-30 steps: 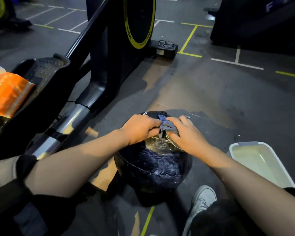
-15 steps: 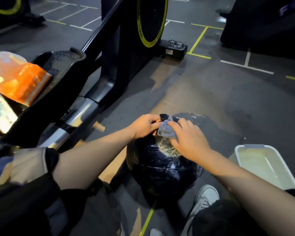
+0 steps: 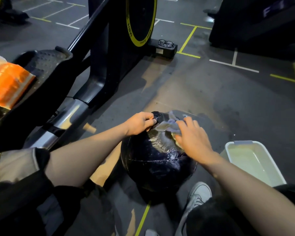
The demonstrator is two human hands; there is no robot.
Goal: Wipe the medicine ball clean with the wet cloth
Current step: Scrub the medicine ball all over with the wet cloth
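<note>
Head view, one frame.

Ball (image 3: 157,160): dark, glossy, wet-streaked on top; sits on the floor (image 3: 211,99) at lower centre of the frame, between the person's two forearms.

Left hand (image 3: 140,123): at the ball's upper left edge, fingers curled in a narrow grip against the ball's surface; what the fingertips pinch cannot be told.

Right hand (image 3: 192,138): on the ball's upper right, fingers spread wide and laid flat, pressing the cloth (image 3: 169,125) against the ball.

Cloth: pale grey, crumpled, on the crown of the ball; partly under the right fingers, its free part lying between the two hands.

Tub (image 3: 272,167): white, rectangular, at the right edge of the frame, just beside the ball and below the right wrist.

Shoe (image 3: 198,195): light, at bottom centre-right, near the ball's base.

Machine (image 3: 99,65): black exercise frame with yellow-rimmed wheel, upper left to upper centre.

Glasses (image 3: 165,43): resting on the machine's base block, upper centre.

Bag (image 3: 7,84): orange, left edge of the frame.

Floor markings: yellow and white lines, upper right.
</note>
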